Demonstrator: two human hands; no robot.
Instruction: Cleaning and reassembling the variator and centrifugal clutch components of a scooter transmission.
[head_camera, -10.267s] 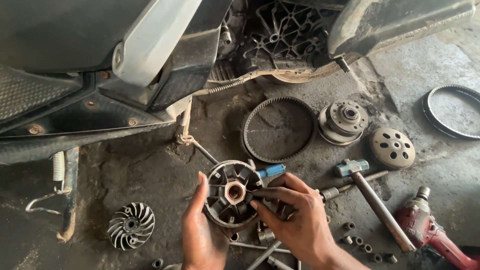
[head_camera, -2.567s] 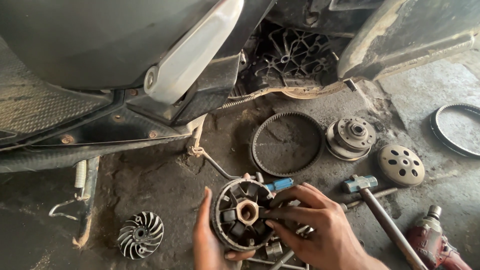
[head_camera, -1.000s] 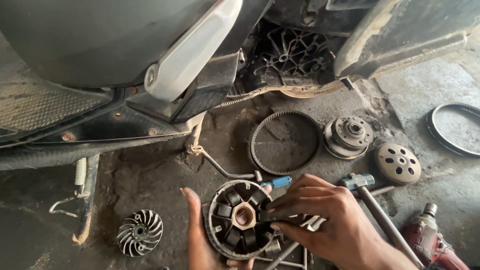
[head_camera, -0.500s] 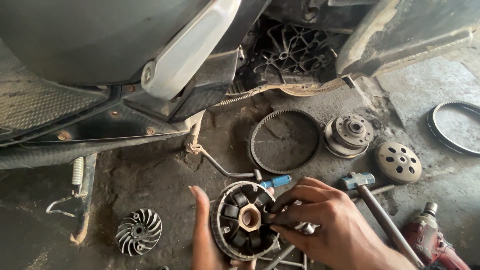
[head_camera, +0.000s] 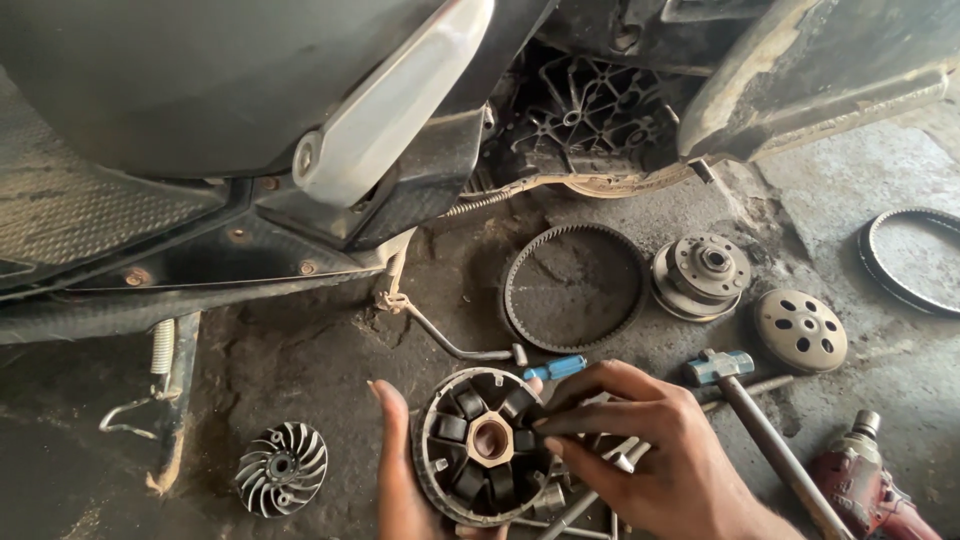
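1. Right hand (head_camera: 655, 465) rested its fingertips on the right rim of the round pulley half (head_camera: 485, 445), thumb and fingers nearly together, possibly pinching one dark roller; grip unclear.
2. Left hand (head_camera: 405, 480) was open, cupping the pulley half from the left and beneath, just above the oily floor (head_camera: 300, 370).
3. Risk: a tilt could spill rollers among the loose bolts (head_camera: 600, 465) below.
4. Risk: grit from the floor could enter the grooves; hammer (head_camera: 755, 420) and belt (head_camera: 575, 288) lay nearby.
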